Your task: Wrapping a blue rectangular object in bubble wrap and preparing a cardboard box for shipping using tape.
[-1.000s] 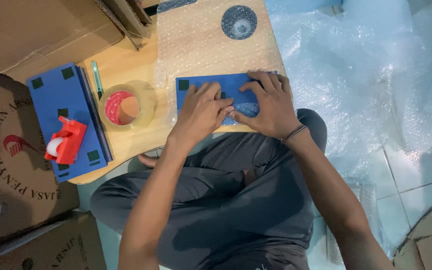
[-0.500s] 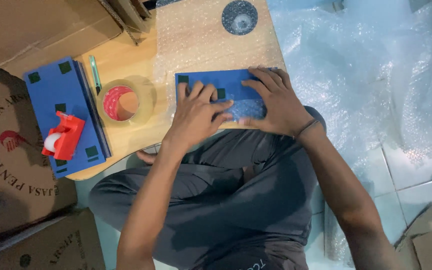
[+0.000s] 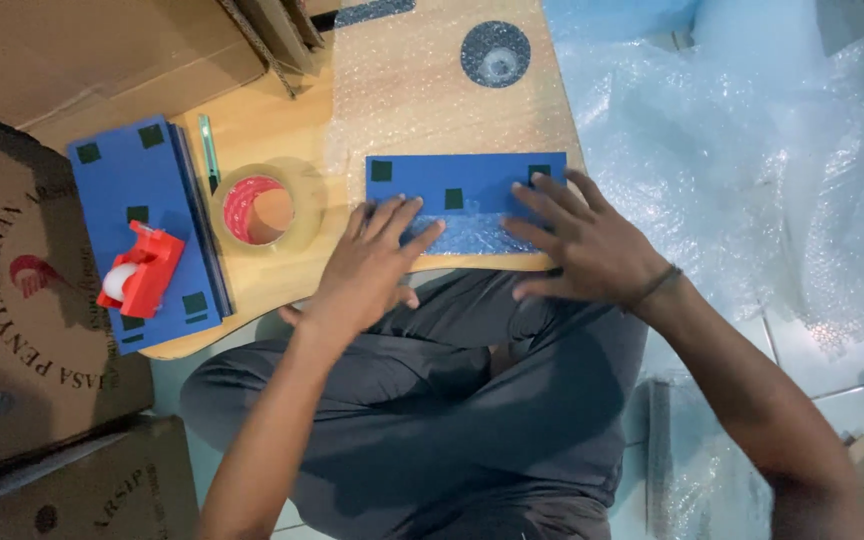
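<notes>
Blue box (image 3: pixel 452 180), table's (image 3: pixel 262 140) near edge: left hand (image 3: pixel 367 265) and right hand (image 3: pixel 582 245) flat, fingers spread, pressing bubble wrap (image 3: pixel 472 235) on it.

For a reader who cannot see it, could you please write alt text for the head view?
Left hand and right hand press bubble wrap over a blue flat box on a wooden board; nearby sit a tape roll and red dispenser.

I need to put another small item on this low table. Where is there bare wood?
Bare wood shows between the tape roll and the bubble wrap sheet, and along the near edge below the roll. Both hands and the blue box crowd the right.
</notes>
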